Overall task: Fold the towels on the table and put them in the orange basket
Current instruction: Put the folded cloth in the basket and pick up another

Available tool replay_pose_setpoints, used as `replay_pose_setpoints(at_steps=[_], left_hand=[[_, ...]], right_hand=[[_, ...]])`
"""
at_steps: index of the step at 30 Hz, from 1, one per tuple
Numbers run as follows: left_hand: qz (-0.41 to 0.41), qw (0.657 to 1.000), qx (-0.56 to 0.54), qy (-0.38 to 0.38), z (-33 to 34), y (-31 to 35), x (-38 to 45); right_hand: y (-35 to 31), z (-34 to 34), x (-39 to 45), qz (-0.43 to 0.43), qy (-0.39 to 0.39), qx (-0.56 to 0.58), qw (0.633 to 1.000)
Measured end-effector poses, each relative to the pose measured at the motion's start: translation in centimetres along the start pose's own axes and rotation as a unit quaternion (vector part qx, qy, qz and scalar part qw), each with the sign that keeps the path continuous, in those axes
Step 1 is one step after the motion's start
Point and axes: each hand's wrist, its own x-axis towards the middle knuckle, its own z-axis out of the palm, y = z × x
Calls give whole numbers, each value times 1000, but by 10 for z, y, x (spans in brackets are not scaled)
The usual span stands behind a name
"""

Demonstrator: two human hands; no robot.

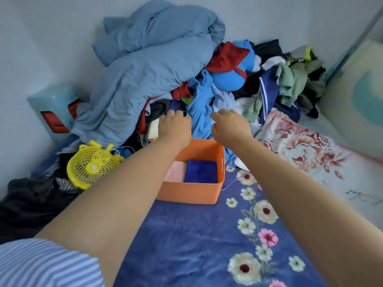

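While both hands are reaching past the basket toward the heap at mid-frame, neither is showing a sure grip: the left hand (175,126) is curling its fingers at a pale cloth (153,127), the right hand (230,126) is curling beside a bright blue garment (200,108), and I cannot tell whether either is actually pinching fabric.

Just below the wrists, the orange basket (187,192) is sitting on the flowered blue blanket (186,241), already holding a folded pink towel (176,172) and a folded dark blue towel (201,171) side by side.

The risk, as I'm reading it: that soft, tangled pile is leaning over the basket, so one tug could be dragging loose clothes down into it. Rigid smooth basket walls, plush towels, limp crumpled cotton behind.
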Motion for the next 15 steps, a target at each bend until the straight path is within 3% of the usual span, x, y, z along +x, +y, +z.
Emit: replay_pose_setpoints(at_steps=[7,15], left_hand=[[108,994,7,15,-54,10,-76],[294,955,-18,19,-83,63,-190]], right_hand=[[-38,-65,-96,83,54,-32,995],[-67,-124,-262,298,93,-69,947]])
